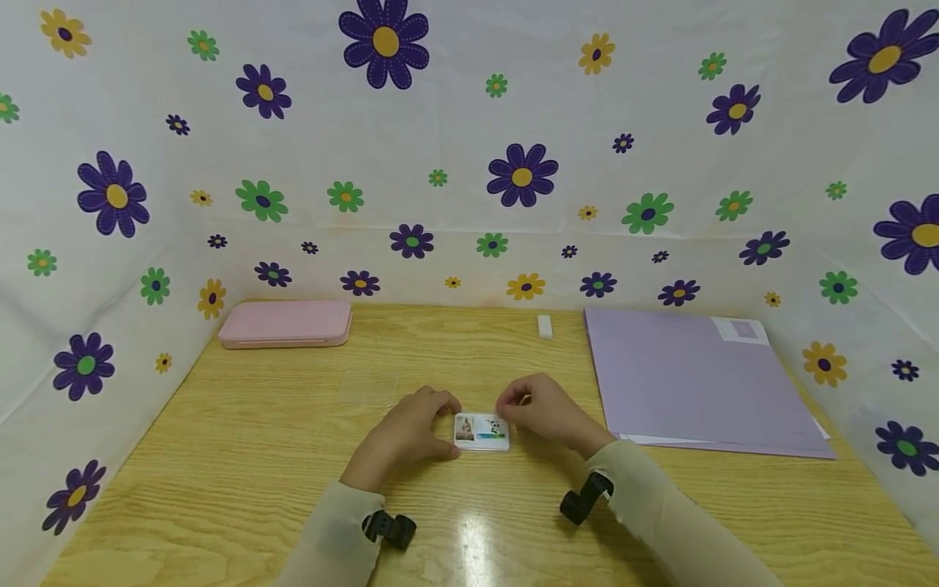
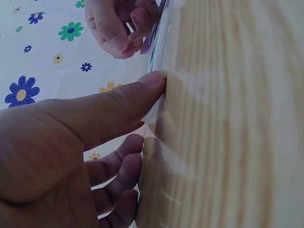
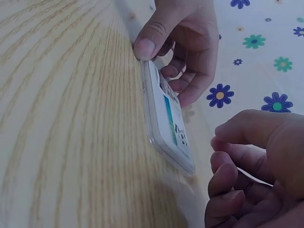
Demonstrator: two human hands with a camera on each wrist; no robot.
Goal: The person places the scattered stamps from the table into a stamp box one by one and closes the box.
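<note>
A small flat white case [image 1: 481, 441] with clear edges lies on the wooden table, its top showing a brown animal picture and a panda picture. My left hand [image 1: 407, 425] grips it at the left end, thumb [image 3: 146, 47] on the near edge and fingers toward the far edge. Beside the far right corner is my right hand [image 1: 541, 408], fingers curled and the thumb tip close to the index fingertip. In the right wrist view a gap separates these fingertips [image 3: 219, 132] from the case, and nothing shows between them.
A faint clear plastic rectangle [image 1: 367, 386] lies left of the case. Farther back sit a pink pencil case [image 1: 286, 324] and a small white block [image 1: 544, 327]. A purple folder [image 1: 682, 383] with papers under it covers the right side. Flowered cloth [image 1: 440, 122] surrounds the table [image 1: 242, 473].
</note>
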